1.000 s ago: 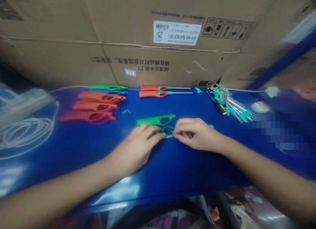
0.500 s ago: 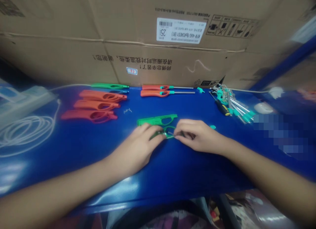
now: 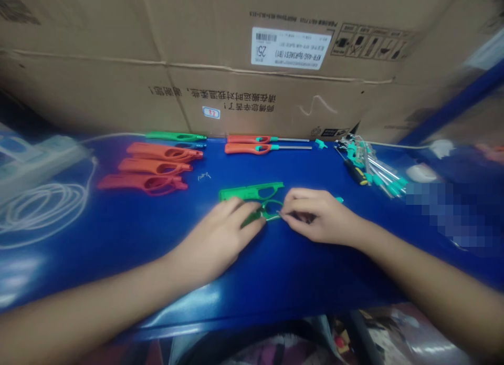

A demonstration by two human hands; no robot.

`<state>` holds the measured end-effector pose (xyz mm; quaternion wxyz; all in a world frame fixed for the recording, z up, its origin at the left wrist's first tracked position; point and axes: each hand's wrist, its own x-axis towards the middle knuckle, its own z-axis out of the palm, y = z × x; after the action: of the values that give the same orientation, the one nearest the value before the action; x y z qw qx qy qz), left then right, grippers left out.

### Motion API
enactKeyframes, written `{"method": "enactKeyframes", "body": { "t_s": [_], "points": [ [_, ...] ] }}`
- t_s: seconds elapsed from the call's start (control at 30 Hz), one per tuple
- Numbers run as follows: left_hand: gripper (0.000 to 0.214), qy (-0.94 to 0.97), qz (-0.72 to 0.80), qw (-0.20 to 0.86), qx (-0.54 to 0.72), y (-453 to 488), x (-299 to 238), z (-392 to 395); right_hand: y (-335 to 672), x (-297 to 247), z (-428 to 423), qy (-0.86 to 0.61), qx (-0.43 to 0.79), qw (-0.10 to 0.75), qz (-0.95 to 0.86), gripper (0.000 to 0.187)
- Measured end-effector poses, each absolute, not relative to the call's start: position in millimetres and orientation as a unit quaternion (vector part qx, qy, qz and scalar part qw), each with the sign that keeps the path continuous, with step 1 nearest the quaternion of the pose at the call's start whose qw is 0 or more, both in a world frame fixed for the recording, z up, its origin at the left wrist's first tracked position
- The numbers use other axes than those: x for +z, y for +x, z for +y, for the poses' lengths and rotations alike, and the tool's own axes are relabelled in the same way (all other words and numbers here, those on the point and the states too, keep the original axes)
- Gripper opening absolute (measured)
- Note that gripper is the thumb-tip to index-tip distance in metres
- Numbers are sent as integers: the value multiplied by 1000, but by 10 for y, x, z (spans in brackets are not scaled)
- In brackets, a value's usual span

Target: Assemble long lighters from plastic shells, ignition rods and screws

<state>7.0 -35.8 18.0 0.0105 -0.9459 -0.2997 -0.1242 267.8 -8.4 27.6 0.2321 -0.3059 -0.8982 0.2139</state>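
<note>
My left hand [image 3: 220, 231] lies over a green lighter shell half [image 3: 271, 217], its thumb and fingers closed on the handle end, which they mostly hide. At the shell's front end, just past the trigger loop, the fingertips of my right hand [image 3: 321, 214] are pinched together. Whatever they hold is too small and covered to name. A thin pale strand or wire runs along the shell between the two hands. Directly behind lies another green shell half [image 3: 252, 190], flat on the blue table [image 3: 283, 281]. A small teal piece [image 3: 339, 200] shows beyond my right hand.
Red and orange lighter shells [image 3: 157, 167] lie at left, near small metal pins [image 3: 204, 176]. Two assembled orange lighters [image 3: 252, 149] rest before the cardboard box [image 3: 197, 34]. At right are metal tubes with teal parts [image 3: 380, 168] and a screwdriver [image 3: 356, 173]. A white cable [image 3: 51, 212] coils far left.
Both hands stay at the green shell half in almost the same pose. My right fingertips have shifted very slightly; the view has moved a little too.
</note>
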Motion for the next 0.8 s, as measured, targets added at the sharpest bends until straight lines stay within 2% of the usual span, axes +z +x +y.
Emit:
{"method": "enactKeyframes", "body": {
  "t_s": [0.17,0.33,0.8],
  "points": [
    [39,-948,-290,21,-126,52,192,-355,2685,281,-90,-309,217,222,-899,11],
    [41,-948,-295,20,-114,46,168,-351,2691,269,-67,-318,204,260,-889,8],
    [44,-945,-302,10,-123,44,137,-342,2668,228,-50,-312,192,242,-898,9]
  ]
}}
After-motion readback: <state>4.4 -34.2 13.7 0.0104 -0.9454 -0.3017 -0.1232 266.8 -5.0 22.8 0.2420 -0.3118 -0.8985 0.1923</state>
